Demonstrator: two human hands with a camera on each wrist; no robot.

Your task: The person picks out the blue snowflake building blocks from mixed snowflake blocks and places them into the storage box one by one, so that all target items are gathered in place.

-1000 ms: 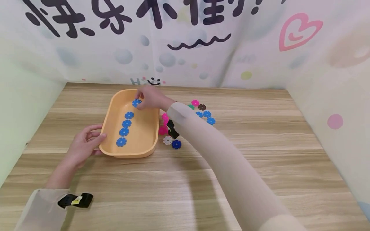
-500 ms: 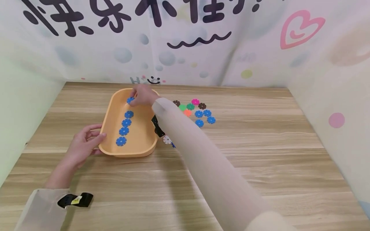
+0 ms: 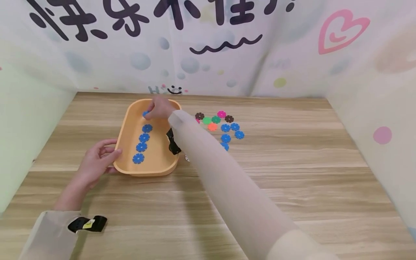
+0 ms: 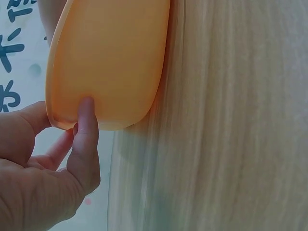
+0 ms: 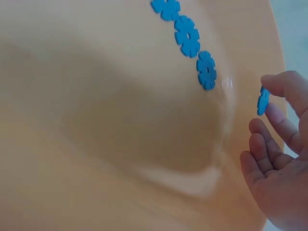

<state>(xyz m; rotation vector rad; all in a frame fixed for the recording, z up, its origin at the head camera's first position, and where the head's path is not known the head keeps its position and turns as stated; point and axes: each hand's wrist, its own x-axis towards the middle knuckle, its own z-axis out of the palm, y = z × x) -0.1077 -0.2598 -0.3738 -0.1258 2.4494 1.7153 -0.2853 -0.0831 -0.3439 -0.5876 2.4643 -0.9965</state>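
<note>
An orange plastic tray (image 3: 157,160) lies on the table, and my left hand (image 3: 97,160) grips its left rim, thumb on top and other fingers below. In the left wrist view, a finger (image 4: 87,127) presses along the tray's outer wall. Over the tray's far end, my right hand (image 3: 161,108) pinches a blue notched disc (image 5: 263,101) between thumb and forefinger, its other fingers loosely bent. Several matching blue discs (image 3: 141,147) form a line on the tray floor, running from the near end towards the held disc.
Right of the tray, several loose discs lie on the wooden table (image 3: 292,162): blue ones (image 3: 225,138), an orange one (image 3: 212,126), green, pink and brown ones. My right sleeve (image 3: 221,173) hides part of this group. A printed cloth (image 3: 208,68) hangs behind the table.
My right hand has moved left over the tray's far end with the blue disc, then stayed nearly in place. The left hand keeps its grip on the tray.
</note>
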